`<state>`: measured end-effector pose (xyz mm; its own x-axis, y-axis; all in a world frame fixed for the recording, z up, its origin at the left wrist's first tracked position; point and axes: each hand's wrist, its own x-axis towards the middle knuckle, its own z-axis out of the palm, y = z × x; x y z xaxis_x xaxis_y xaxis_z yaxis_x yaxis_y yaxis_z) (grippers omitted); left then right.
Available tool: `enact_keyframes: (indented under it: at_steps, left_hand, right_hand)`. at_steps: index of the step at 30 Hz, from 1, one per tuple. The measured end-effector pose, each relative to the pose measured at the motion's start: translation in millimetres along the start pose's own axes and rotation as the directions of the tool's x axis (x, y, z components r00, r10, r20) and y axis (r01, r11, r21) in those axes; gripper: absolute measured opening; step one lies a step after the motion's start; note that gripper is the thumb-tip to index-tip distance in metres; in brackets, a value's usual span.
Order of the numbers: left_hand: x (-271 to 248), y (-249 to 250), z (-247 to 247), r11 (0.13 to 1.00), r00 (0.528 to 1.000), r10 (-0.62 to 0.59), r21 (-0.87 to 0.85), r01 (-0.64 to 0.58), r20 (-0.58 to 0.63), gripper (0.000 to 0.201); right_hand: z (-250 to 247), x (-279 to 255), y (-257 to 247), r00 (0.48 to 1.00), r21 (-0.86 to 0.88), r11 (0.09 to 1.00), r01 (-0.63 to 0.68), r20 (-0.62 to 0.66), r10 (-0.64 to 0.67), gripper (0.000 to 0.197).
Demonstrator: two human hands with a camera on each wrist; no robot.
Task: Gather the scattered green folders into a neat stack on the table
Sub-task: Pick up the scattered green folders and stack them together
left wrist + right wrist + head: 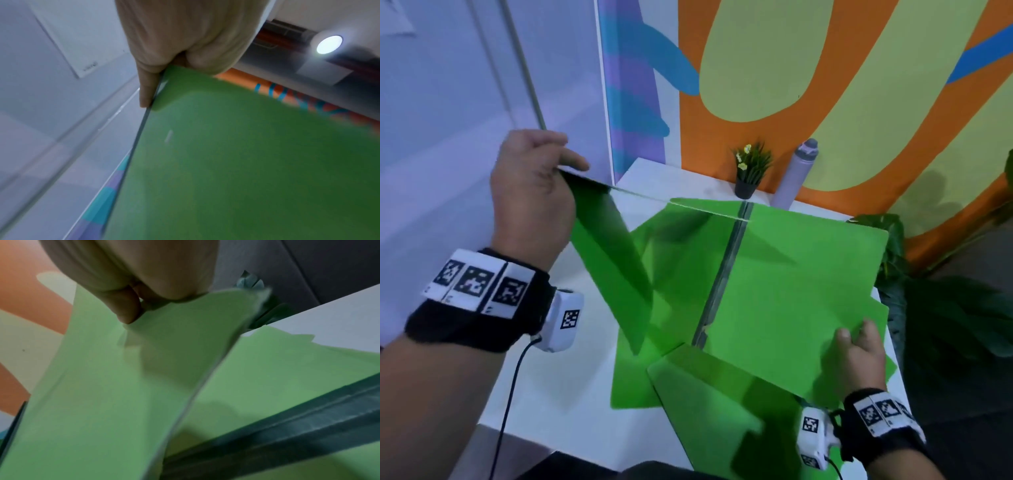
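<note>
- Left hand was up off the small white table, thumb and fingers pinched tight on the corner of one cover of a wide-open green card folder — the wrist view showed that same corner clamped in the grip.
- Right hand gripped the folder's other cover at its near right edge, thumb on top and fingers curled under it.
- The folder hung spread over the table, its grey spine strip running near to far between the hands.
- More flat green folders lay loose and overlapping underneath it, not squared up at all.
- Far edge of the table — a little potted plant with yellow flowers and a grey bottle just right of it.
</note>
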<state>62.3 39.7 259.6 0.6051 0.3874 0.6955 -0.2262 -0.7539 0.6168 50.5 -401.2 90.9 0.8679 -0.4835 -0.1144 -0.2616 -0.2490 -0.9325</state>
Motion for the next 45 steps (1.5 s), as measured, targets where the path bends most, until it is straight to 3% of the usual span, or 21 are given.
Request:
enact_keyframes:
  at_steps: [1, 4, 6, 10, 12, 14, 16, 18, 19, 24, 27, 29, 31, 32, 39, 41, 45]
  left_hand:
    - [-1.8, -7.6, -2.6, 0.996, 0.996, -0.086, 0.02, 0.086, 0.006, 0.047]
    - [-24.1, -37.0, -8.7, 0.95, 0.959, -0.269, 0.189, 0.249, 0.089, 0.041]
    - [-50.8, -56.4, -10.8, 0.898, 0.892, -0.422, 0.21, 0.387, 0.161, 0.038]
    - [-117.5, -107.8, -13.9, 0.72, 0.676, -0.687, 0.122, 0.684, 0.265, 0.036]
    - [-148.6, -134.1, -14.3, 0.604, 0.521, -0.754, 0.109, 0.79, 0.4, 0.03]
    - [-171.1, -152.1, -17.0, 0.44, 0.351, -0.823, 0.109, 0.891, 0.447, 0.026]
    - [-184.1, -158.8, -18.7, 0.365, 0.243, -0.813, 0.138, 0.921, 0.528, 0.036]
    - [-187.7, -157.9, -16.2, 0.375, 0.204, -0.786, 0.187, 0.908, 0.584, 0.055]
    - [-186.0, -155.6, -17.9, 0.403, 0.236, -0.788, 0.186, 0.896, 0.569, 0.062]
    - [-164.3, -131.1, -27.2, 0.629, 0.518, -0.693, 0.068, 0.775, 0.502, 0.078]
    - [-152.2, -108.2, -24.4, 0.693, 0.61, -0.573, -0.074, 0.717, 0.547, 0.081]
    - [-146.7, -85.1, -17.9, 0.677, 0.646, -0.5, -0.204, 0.707, 0.577, 0.068]
    - [-144.5, -59.6, -10.3, 0.663, 0.667, -0.442, -0.283, 0.693, 0.6, 0.033]
    - [-144.8, -50.6, -6.6, 0.658, 0.67, -0.428, -0.299, 0.691, 0.606, 0.028]
    - [-157.0, -24.9, 14.0, 0.696, 0.662, -0.4, -0.26, 0.669, 0.634, 0.055]
    - [-160.4, -25.1, 21.9, 0.642, 0.647, -0.43, -0.291, 0.71, 0.63, 0.06]
    - [-161.9, -19.2, 31.9, 0.425, 0.595, -0.468, -0.424, 0.8, 0.654, 0.054]
  right_hand:
    - [-4.0, 0.2, -3.2, 1.0, 0.019, 1.0, 0.011, -0.018, -0.01, 0.016]
    - [-15.7, 8.5, -2.8, 0.999, 0.041, 0.999, 0.031, -0.045, -0.029, 0.02]
    - [-19.7, 5.1, -11.0, 0.998, 0.049, 0.998, 0.03, -0.056, -0.028, 0.016]
    - [-23.4, -0.9, -18.1, 0.988, 0.034, 0.996, 0.083, -0.13, -0.078, 0.024]
    - [-23.3, -1.5, -18.5, 0.989, 0.043, 0.997, 0.069, -0.134, -0.063, 0.028]
    - [-21.0, -1.5, -18.1, 0.995, 0.052, 0.998, 0.024, -0.102, -0.019, 0.03]
    - [-17.7, -2.3, -19.5, 0.997, 0.067, 0.998, -0.003, -0.07, 0.008, 0.044]
    - [-13.1, -3.9, -23.7, 0.999, 0.092, 0.996, -0.011, -0.032, 0.014, 0.046]
    - [-10.9, -5.1, -26.4, 1.0, 0.108, 0.994, -0.016, -0.011, 0.017, 0.043]
    - [0.0, -12.0, -37.1, 0.999, 0.152, 0.988, -0.014, 0.046, 0.007, 0.053]
    - [14.2, -25.7, -42.9, 0.994, 0.221, 0.975, -0.033, 0.105, 0.009, 0.063]
    - [26.6, -37.2, -45.1, 0.986, 0.248, 0.967, -0.064, 0.163, 0.023, 0.066]
    - [39.1, -47.7, -47.2, 0.975, 0.251, 0.964, -0.081, 0.22, 0.024, 0.068]
    - [44.4, -51.9, -48.0, 0.969, 0.253, 0.963, -0.091, 0.245, 0.027, 0.068]
    - [64.2, -68.5, -45.7, 0.941, 0.234, 0.966, -0.114, 0.336, 0.029, 0.069]
    - [64.1, -70.3, -42.1, 0.938, 0.229, 0.965, -0.128, 0.344, 0.043, 0.069]
    - [62.3, -72.0, -34.9, 0.937, 0.199, 0.967, -0.16, 0.34, 0.084, 0.067]
